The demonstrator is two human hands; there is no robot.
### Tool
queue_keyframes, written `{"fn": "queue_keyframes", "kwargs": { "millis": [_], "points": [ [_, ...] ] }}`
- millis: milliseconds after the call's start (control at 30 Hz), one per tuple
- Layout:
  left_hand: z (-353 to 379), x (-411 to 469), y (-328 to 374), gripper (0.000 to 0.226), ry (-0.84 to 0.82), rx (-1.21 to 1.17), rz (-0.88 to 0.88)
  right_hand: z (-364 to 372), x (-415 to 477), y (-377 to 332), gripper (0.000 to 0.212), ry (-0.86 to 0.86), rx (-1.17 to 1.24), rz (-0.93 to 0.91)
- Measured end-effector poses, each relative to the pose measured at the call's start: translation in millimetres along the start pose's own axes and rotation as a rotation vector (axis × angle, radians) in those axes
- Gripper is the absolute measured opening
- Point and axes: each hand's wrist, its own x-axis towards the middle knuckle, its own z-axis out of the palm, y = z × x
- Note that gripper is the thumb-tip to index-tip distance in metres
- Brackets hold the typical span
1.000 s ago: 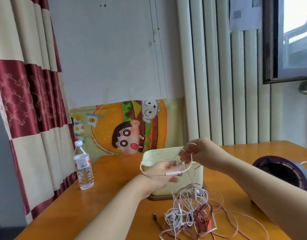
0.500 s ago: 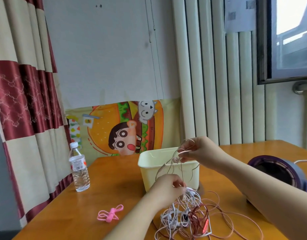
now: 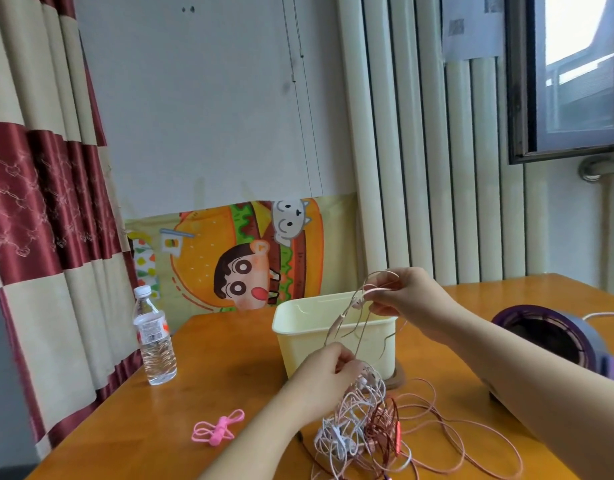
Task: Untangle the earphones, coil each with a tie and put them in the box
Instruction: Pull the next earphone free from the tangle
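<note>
My right hand (image 3: 407, 296) pinches loops of pinkish cable above the cream box (image 3: 309, 344), fingers curled round them. My left hand (image 3: 328, 372), at 7 o'clock from it, grips the strands that run down into the tangled earphones (image 3: 361, 427) on the table (image 3: 229, 368). The box stands at 12 o'clock from the tangle; the pink tie (image 3: 218, 427) lies at 9 o'clock.

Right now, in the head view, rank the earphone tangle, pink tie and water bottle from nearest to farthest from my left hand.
1. earphone tangle, directly under the left hand.
2. pink tie, off to its left.
3. water bottle, farthest left, standing upright.
</note>
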Motion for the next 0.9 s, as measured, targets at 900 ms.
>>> {"fn": "queue_keyframes", "kwargs": {
  "millis": [900],
  "points": [
    [-0.5,-12.7,-8.1,0.022,0.042,-0.205,0.045,10.4,7.7,-1.6,0.015,0.166,0.154,-0.041]
  ]
}}
